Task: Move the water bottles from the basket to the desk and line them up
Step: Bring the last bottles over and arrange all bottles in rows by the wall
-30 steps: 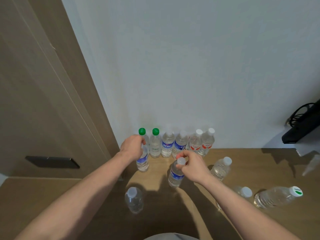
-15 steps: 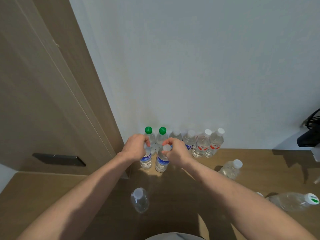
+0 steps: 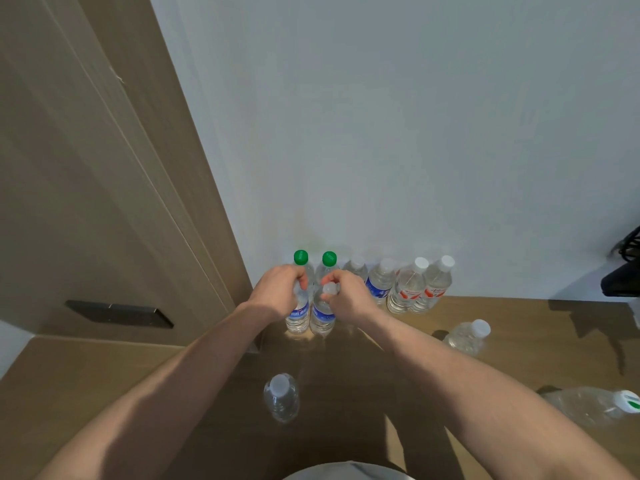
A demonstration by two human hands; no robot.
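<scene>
Hands start a second rank: left hand (image 3: pixel 281 292) grips one blue-labelled bottle (image 3: pixel 298 315), right hand (image 3: pixel 349 296) pinches another blue-labelled bottle's neck (image 3: pixel 322 315), both upright on the desk (image 3: pixel 519 341), just near of the wall row (image 3: pixel 381 282), keeping lines parallel.

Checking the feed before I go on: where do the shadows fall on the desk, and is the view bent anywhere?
Head view: the arms' shadow darkens the desk in front of the two held bottles; the near bottle stands in it. The door edge leans, the wide lens. Left hand and right hand look sharp.
</scene>
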